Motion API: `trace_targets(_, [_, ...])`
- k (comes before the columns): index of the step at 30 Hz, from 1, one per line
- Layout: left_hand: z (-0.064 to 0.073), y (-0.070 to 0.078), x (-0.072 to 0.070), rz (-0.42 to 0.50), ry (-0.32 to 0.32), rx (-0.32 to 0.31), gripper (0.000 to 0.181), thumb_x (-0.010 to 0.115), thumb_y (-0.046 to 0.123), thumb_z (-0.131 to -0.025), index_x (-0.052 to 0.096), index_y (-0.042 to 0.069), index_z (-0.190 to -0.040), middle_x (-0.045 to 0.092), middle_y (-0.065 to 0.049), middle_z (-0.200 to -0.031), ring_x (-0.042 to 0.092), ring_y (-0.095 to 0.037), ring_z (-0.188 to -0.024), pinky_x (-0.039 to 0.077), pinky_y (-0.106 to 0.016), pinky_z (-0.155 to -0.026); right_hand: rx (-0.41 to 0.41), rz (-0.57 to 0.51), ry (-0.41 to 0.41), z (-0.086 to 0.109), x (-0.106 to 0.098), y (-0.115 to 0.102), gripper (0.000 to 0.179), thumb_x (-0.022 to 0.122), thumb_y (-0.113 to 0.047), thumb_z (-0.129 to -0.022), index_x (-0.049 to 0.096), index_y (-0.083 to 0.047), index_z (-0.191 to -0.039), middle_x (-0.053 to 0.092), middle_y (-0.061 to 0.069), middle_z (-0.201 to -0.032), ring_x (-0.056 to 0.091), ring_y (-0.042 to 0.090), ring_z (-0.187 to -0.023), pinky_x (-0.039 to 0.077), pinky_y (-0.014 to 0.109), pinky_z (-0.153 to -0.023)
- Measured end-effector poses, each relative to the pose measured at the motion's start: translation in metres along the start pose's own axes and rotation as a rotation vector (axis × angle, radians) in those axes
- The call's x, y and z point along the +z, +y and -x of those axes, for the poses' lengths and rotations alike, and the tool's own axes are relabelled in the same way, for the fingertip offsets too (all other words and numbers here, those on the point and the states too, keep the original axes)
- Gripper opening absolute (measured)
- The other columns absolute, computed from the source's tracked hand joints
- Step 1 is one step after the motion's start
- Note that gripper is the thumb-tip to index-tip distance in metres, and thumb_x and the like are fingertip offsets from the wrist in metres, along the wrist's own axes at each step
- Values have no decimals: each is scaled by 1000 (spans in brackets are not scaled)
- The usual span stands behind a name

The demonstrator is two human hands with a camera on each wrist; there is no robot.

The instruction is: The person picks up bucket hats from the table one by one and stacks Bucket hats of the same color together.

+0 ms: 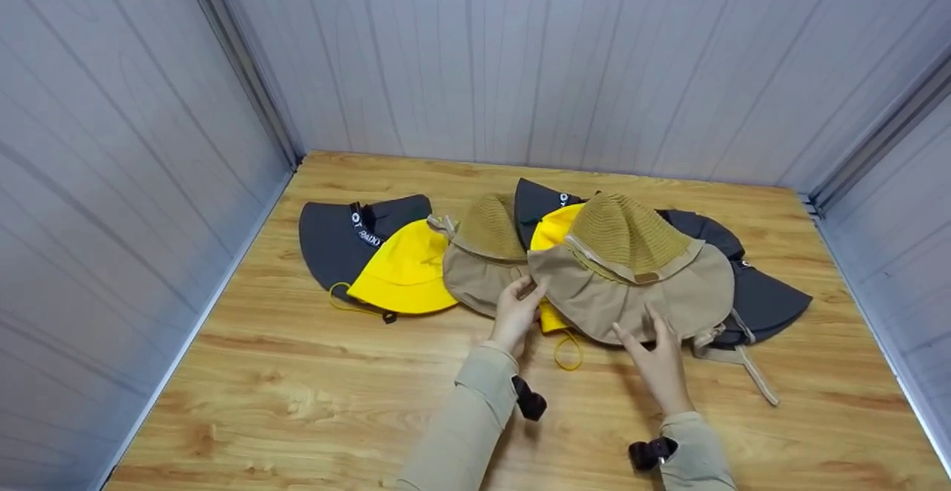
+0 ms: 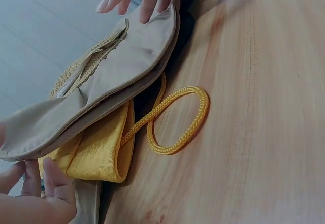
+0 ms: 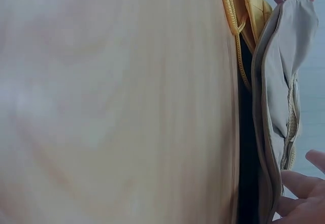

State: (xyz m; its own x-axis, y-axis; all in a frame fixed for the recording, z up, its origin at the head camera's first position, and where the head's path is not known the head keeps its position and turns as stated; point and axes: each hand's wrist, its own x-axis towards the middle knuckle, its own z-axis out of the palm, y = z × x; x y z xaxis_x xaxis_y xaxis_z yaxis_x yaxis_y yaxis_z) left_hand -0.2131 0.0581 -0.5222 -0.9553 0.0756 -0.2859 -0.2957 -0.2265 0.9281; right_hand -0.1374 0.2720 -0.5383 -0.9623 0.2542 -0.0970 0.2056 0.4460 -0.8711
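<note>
A beige sun hat (image 1: 687,294) with a woven straw-coloured crown lies on top of the right-hand pile of hats. My left hand (image 1: 514,319) pinches the left edge of its brim, thumb above and fingers below. At the front of the same brim, my right hand (image 1: 661,368) rests with thumb and fingers spread, fingertips against the fabric. Beneath this hat a yellow hat (image 1: 553,227) shows, its yellow cord (image 2: 203,107) looped on the table. Under both is a dark grey hat (image 1: 769,301), mostly covered.
To the left, another beige hat (image 1: 475,279), a yellow bucket hat (image 1: 409,272) and a dark grey hat (image 1: 327,238) with a lettered band overlap in a row. The wooden table (image 1: 297,394) meets pale panel walls (image 1: 505,60) at the back and sides. Beige ties (image 1: 758,376) trail at right.
</note>
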Motion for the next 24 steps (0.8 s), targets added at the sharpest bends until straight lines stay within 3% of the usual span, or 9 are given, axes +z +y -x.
trace_targets(3, [0,-1,2,4,19,14,44,61,18,-99,54,-8,-134,60,-17,-124,56,-17,-102,51,-33,-86,2,-13,10,0,2,0,86,67,-44,-93,24,-7,-157,31,24,-157,26,40,-147,16,58,-121])
trace_targets(6, [1,-2,4,20,37,17,36,59,16,-99,57,-7,-127,62,-12,-114,55,-13,-93,51,-31,-82,7,-25,17,0,3,0,84,68,-40,-93,25,-5,-157,30,25,-158,27,40,-147,17,57,-121])
trace_targets(11, [4,-4,6,62,52,-2,27,55,14,-101,55,-3,-123,62,-11,-116,56,-13,-94,50,-29,-79,31,-43,12,2,3,-1,84,67,-40,-94,24,-6,-157,28,24,-159,26,41,-147,15,58,-122])
trace_targets(17, [5,-10,6,197,-5,-35,12,48,15,-105,46,6,-113,57,-7,-110,63,-15,-79,55,-33,-70,68,-106,39,7,2,-5,83,67,-38,-94,22,-8,-158,28,22,-159,25,37,-148,14,54,-123])
trace_targets(21, [5,-16,2,250,-25,-69,12,42,17,-107,41,7,-114,48,-13,-121,67,-22,-83,59,-41,-76,60,-205,136,11,5,-8,77,68,-28,-94,27,-5,-155,35,19,-157,32,31,-145,21,46,-123])
trace_targets(24, [4,-18,3,284,-32,-79,13,40,16,-107,38,6,-116,45,-17,-128,69,-26,-88,60,-45,-79,35,-365,294,13,8,-13,62,68,-13,-93,39,1,-146,54,12,-141,49,22,-131,34,33,-115])
